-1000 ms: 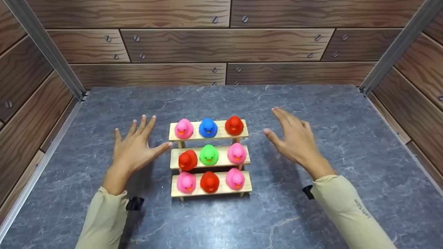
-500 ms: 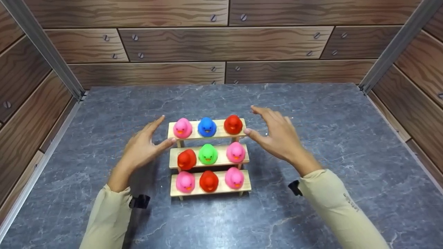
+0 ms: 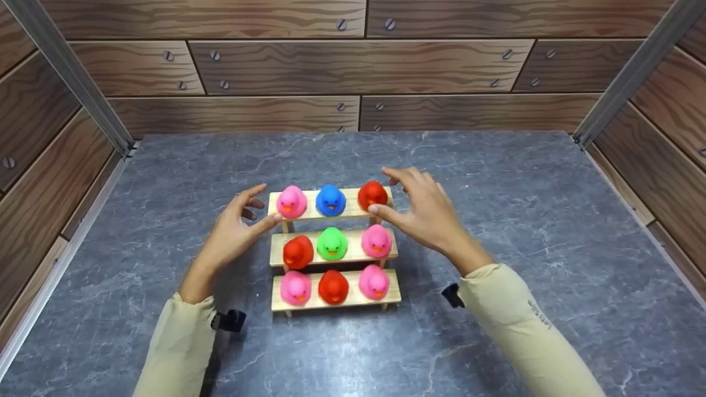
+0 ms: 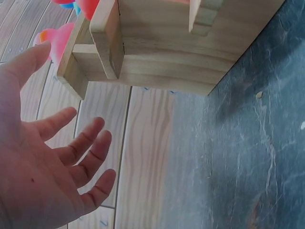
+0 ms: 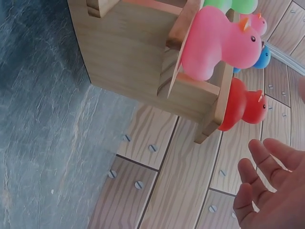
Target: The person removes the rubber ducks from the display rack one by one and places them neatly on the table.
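A small wooden three-tier rack [image 3: 314,304] stands mid-table with several rubber ducks. The top shelf carries a pink duck [image 3: 291,202], a blue duck [image 3: 331,200] and a red duck [image 3: 373,194]. My left hand [image 3: 255,208] hovers at the top shelf's left end, fingers loosely spread and thumb tip close by its corner. My right hand [image 3: 392,193] brackets the right end, its thumb just in front of the red duck. The left wrist view shows the left hand [image 4: 43,157] open, apart from the rack [image 4: 157,57]. In the right wrist view, relaxed fingers [image 5: 267,191] sit below the red duck [image 5: 243,105].
The rack sits on a grey stone-patterned table [image 3: 496,220]. Wood-patterned walls [image 3: 358,66] close in the back and both sides, with metal corner posts [image 3: 71,77]. The middle shelf holds red, green and pink ducks, and the bottom shelf holds pink, red and pink ones.
Both hands have moved inward from the rack's sides to the ends of the top shelf. The left fingers have curved slightly. The ducks and the rack have not moved.
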`<action>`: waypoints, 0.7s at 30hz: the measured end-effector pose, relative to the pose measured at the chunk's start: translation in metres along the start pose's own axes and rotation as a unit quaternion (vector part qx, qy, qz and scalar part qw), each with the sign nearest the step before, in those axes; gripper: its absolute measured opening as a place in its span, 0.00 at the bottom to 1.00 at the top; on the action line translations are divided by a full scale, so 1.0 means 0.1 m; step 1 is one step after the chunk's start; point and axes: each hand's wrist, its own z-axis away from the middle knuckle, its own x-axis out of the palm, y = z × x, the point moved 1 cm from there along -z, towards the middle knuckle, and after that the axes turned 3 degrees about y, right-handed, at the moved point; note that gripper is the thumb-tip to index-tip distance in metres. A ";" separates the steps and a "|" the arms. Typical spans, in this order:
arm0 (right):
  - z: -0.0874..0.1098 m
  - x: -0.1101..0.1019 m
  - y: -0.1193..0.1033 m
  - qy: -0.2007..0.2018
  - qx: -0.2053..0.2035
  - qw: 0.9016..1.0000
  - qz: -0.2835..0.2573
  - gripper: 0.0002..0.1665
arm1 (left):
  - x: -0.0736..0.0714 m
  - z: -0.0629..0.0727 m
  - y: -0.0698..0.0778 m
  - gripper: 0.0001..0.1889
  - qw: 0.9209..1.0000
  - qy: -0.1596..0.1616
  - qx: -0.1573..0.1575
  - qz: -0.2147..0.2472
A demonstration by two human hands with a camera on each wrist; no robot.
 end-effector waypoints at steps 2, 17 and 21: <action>-0.01 0.02 0.00 0.002 0.005 1.000 -0.002 0.42 | 0.01 -0.01 0.00 0.35 1.000 0.002 0.004 0.008; -0.01 0.09 -0.01 0.024 0.013 0.999 -0.018 0.32 | 0.07 -0.04 -0.03 0.28 0.998 0.008 0.023 0.062; 0.00 0.11 0.01 0.022 0.016 1.000 -0.016 0.31 | 0.08 -0.03 -0.03 0.28 0.997 0.004 0.014 0.071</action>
